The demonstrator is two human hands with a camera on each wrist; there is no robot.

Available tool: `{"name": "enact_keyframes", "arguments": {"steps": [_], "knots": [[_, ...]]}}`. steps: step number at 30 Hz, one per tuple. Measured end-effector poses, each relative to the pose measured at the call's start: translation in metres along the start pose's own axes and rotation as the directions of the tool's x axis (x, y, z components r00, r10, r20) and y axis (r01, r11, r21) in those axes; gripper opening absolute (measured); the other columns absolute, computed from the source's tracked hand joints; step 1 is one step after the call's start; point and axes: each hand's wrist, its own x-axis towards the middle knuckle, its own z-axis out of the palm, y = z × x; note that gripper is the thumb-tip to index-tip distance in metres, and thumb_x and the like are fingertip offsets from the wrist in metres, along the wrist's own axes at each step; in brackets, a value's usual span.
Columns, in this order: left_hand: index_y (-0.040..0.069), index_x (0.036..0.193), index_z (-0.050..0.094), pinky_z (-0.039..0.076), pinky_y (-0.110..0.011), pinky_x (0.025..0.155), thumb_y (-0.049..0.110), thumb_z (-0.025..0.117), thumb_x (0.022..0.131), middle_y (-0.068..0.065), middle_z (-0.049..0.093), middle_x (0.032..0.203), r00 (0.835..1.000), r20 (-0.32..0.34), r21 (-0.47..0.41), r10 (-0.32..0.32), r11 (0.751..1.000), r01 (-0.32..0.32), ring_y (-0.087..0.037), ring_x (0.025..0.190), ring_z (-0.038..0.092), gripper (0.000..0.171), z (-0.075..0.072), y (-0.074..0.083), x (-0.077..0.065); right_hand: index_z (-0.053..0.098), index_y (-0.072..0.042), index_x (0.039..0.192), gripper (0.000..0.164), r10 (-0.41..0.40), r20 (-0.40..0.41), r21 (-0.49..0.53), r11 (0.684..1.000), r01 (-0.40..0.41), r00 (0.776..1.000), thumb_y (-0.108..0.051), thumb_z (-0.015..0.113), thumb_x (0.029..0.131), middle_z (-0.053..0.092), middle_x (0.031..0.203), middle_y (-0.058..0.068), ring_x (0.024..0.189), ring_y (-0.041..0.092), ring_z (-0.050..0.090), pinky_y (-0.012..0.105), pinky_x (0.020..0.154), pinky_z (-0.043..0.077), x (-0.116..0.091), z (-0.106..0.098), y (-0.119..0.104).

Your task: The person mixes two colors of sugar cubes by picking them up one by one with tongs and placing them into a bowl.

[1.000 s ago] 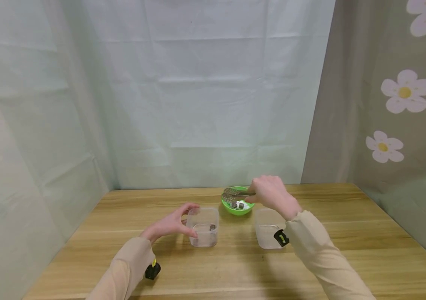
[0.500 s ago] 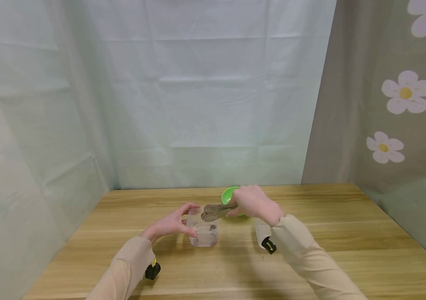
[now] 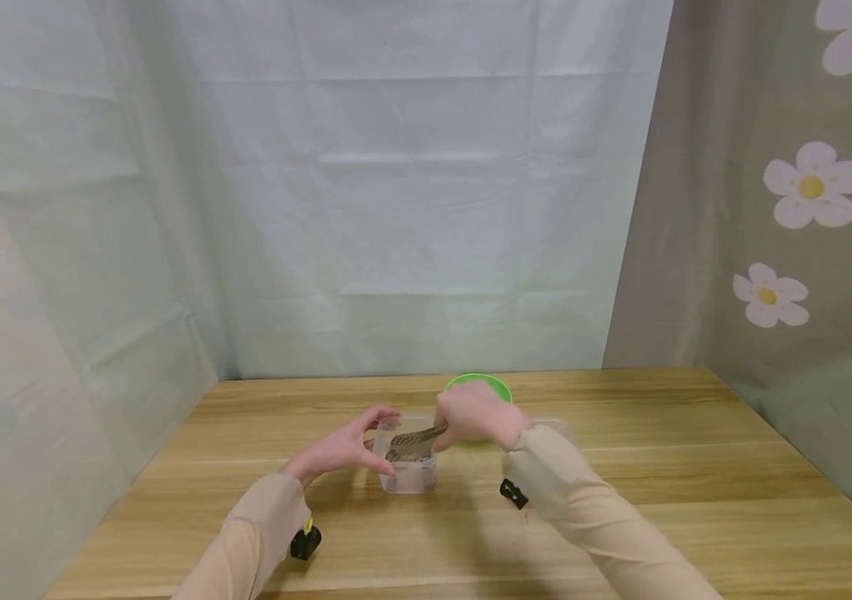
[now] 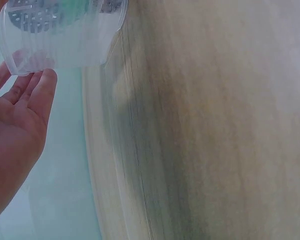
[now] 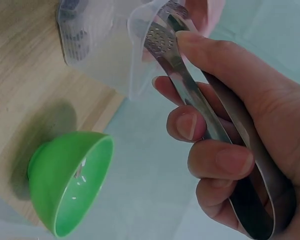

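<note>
Metal tongs with perforated tips [image 3: 413,438] reach down into a clear plastic container [image 3: 408,481]. My right hand [image 3: 477,412] grips the tongs' arms [image 5: 245,125], thumb on one side and fingers curled round the other. Whether the tips hold anything is hidden. My left hand [image 3: 339,450] holds the container's left side, thumb at the front and fingers behind. From the left wrist view, the fingertips [image 4: 44,92] touch the container wall, and a dark piece [image 4: 109,6] shows through the plastic.
A green bowl [image 5: 60,175] stands behind my right hand, with small white bits inside. A second clear container [image 3: 557,427] is mostly hidden by the right sleeve. All stand on a wooden table [image 3: 696,467], with curtains behind and at both sides.
My right hand has carried the tongs from above the green bowl leftward and down into the left container. The left hand and that container have stayed put.
</note>
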Motion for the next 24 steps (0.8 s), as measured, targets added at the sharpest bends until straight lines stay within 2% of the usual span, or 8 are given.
{"name": "enact_keyframes", "arguments": {"steps": [5, 11, 14, 20, 24], "knots": [[0.021, 0.110, 0.023, 0.030, -0.036, 0.066, 0.017, 0.062, 0.056, -0.009, 0.023, 0.109, 1.000, 0.002, -0.006, -0.023, 1.000, 0.023, -0.024, 0.095, 0.024, 0.066, 0.000, 0.008, -0.002, 0.052, -0.026, 0.047, 0.019, -0.015, 0.017, -0.019, 1.000, 0.016, 1.000, -0.044, 0.055, 0.052, 0.040, 0.043, -0.014, 0.041, 0.005, 0.034, 0.020, 0.038, 0.029, 0.004, 0.004, -0.005], [0.021, 0.110, 0.023, 0.030, -0.036, 0.067, 0.016, 0.062, 0.057, -0.008, 0.022, 0.110, 1.000, 0.011, -0.018, -0.022, 1.000, 0.022, -0.025, 0.097, 0.021, 0.066, 0.000, 0.007, -0.003, 0.043, -0.021, 0.039, 0.028, -0.035, -0.008, -0.093, 0.995, 0.034, 0.999, -0.043, 0.057, 0.049, 0.033, 0.037, -0.011, 0.038, 0.005, 0.026, 0.020, 0.034, 0.025, 0.008, 0.009, -0.012], [0.020, 0.110, 0.023, 0.028, -0.038, 0.068, 0.016, 0.061, 0.058, -0.007, 0.022, 0.111, 1.000, 0.011, -0.015, -0.019, 1.000, 0.019, -0.024, 0.098, 0.020, 0.065, 0.000, 0.007, -0.003, 0.042, -0.020, 0.039, 0.029, -0.036, -0.019, -0.117, 0.993, 0.034, 0.999, -0.041, 0.058, 0.049, 0.033, 0.038, -0.011, 0.037, 0.005, 0.025, 0.020, 0.033, 0.025, 0.010, 0.009, -0.015], [0.021, 0.110, 0.023, 0.028, -0.040, 0.066, 0.017, 0.062, 0.057, -0.008, 0.021, 0.111, 1.000, 0.002, 0.008, -0.005, 1.000, 0.005, -0.024, 0.098, 0.018, 0.065, 0.000, 0.006, -0.003, 0.046, -0.019, 0.046, 0.027, -0.024, -0.056, -0.181, 0.983, 0.014, 0.998, -0.042, 0.058, 0.047, 0.038, 0.043, -0.011, 0.038, 0.005, 0.034, 0.019, 0.034, 0.029, 0.012, 0.005, -0.018], [0.021, 0.110, 0.024, 0.027, -0.039, 0.068, 0.018, 0.062, 0.057, -0.006, 0.022, 0.111, 1.000, -0.005, 0.027, -0.016, 1.000, 0.016, -0.022, 0.099, 0.018, 0.066, 0.000, 0.009, -0.004, 0.046, -0.019, 0.047, 0.026, -0.026, -0.065, -0.179, 0.984, 0.014, 0.998, -0.042, 0.058, 0.047, 0.038, 0.044, -0.012, 0.039, 0.005, 0.036, 0.018, 0.036, 0.030, 0.011, 0.004, -0.016]]}}
